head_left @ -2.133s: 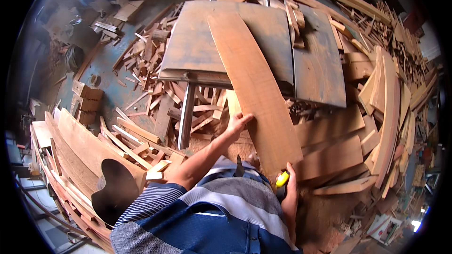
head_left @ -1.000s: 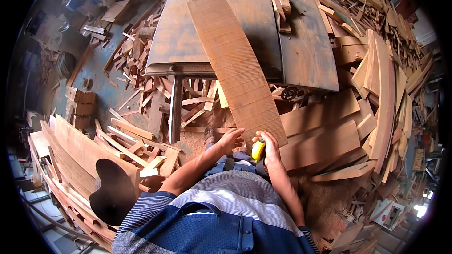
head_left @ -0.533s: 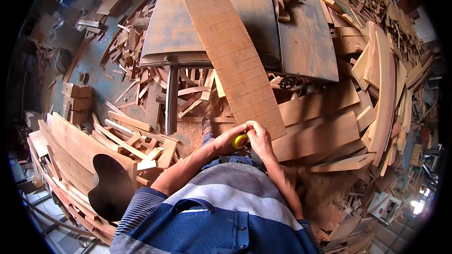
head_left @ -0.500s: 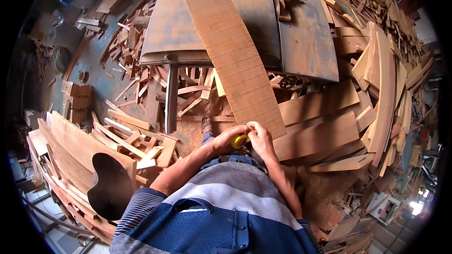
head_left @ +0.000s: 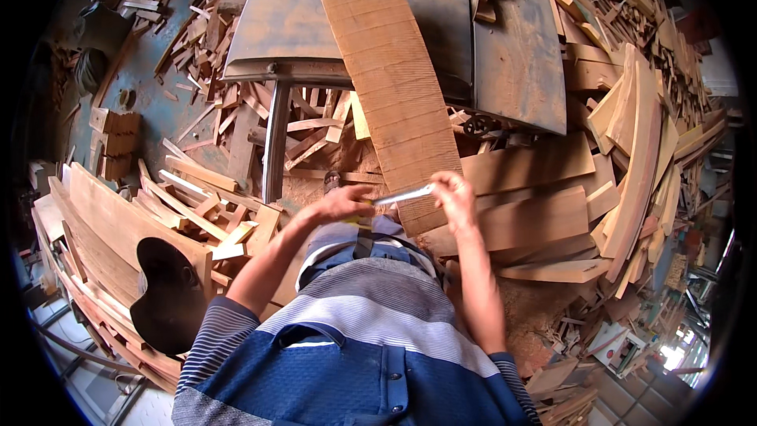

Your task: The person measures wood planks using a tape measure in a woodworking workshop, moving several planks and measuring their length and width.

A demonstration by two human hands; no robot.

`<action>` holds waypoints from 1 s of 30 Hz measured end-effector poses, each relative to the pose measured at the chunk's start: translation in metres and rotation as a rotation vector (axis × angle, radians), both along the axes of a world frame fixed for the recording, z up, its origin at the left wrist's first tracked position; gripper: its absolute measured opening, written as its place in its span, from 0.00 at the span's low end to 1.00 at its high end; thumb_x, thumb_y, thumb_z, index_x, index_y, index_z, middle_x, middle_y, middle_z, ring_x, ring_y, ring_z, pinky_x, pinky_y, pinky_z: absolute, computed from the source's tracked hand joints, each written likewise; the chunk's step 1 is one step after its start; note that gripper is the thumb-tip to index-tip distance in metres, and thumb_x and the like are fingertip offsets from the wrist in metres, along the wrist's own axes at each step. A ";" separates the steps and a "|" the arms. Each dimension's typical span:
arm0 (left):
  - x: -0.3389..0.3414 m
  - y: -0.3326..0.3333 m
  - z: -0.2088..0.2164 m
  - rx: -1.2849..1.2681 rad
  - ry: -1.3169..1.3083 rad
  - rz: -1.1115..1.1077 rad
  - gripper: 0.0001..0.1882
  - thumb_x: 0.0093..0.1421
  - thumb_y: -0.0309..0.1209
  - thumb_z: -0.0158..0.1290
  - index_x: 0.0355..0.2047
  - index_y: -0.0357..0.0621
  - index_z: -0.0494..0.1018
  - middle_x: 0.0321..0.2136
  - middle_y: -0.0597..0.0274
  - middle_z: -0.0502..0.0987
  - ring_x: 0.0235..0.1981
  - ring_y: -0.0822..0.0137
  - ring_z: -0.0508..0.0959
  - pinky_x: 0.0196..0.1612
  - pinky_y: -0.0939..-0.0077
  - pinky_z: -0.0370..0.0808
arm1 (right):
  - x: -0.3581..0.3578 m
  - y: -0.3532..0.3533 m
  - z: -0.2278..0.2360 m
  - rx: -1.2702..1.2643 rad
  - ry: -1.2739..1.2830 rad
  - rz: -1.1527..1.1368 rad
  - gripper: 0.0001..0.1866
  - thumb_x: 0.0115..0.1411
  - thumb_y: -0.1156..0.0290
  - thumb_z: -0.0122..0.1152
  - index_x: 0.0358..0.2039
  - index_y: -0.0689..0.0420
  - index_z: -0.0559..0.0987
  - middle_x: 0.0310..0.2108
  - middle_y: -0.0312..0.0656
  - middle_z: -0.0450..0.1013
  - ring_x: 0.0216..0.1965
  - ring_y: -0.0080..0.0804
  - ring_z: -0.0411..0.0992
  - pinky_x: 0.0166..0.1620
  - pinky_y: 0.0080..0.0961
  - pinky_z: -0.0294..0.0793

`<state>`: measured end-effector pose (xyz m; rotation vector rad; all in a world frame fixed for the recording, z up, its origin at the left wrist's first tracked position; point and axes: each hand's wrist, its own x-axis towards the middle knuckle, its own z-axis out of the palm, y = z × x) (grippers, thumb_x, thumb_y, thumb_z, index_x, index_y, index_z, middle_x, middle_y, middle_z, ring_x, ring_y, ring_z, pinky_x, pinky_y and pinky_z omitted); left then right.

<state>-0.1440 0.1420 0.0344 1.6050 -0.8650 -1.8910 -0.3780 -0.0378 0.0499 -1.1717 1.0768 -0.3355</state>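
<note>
A tape measure's pale blade (head_left: 403,196) is drawn out between my hands, just over the near end of a long wooden plank (head_left: 392,71). My left hand (head_left: 344,203) is closed round the tape's case, which is mostly hidden and shows only a little yellow. Between its thumb and fingers, my right hand (head_left: 454,196) pinches the blade's other end. The plank lies slantwise across a dusty metal machine table (head_left: 288,16), its near end jutting out toward my waist.
Cut boards (head_left: 536,213) are heaped at the right, with curved pieces (head_left: 637,150) standing beyond them. More boards (head_left: 118,229) lean at the left beside a dark curved chair-like shape (head_left: 169,300). Offcuts (head_left: 323,130) and sawdust lie under the table.
My hands, close together before, have moved apart and pulled the tape's blade out between them. The view has shifted, so the plank and table sit a little higher in the picture.
</note>
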 end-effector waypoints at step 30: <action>0.073 0.001 -0.061 0.092 -0.318 0.226 0.25 0.62 0.50 0.58 0.41 0.37 0.83 0.25 0.63 0.80 0.25 0.73 0.76 0.31 0.74 0.74 | 0.062 -0.119 -0.073 -0.692 0.486 0.004 0.14 0.54 0.70 0.69 0.41 0.59 0.83 0.32 0.41 0.82 0.34 0.30 0.79 0.42 0.28 0.77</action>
